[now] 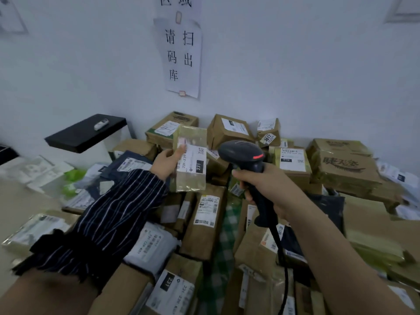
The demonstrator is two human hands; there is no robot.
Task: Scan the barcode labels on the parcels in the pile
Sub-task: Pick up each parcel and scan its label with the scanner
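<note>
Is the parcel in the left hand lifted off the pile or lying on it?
Lifted. The left hand holds the parcel upright above the pile, label facing the scanner in the right hand.

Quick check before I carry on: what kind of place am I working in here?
Likely a parcel depot's sorting corner: a heap of labelled parcels against the wall, a barcode scanner in the right hand, and a handwritten notice taped up.

Head camera looks forward-down, close over the parcel pile (204,223).
</note>
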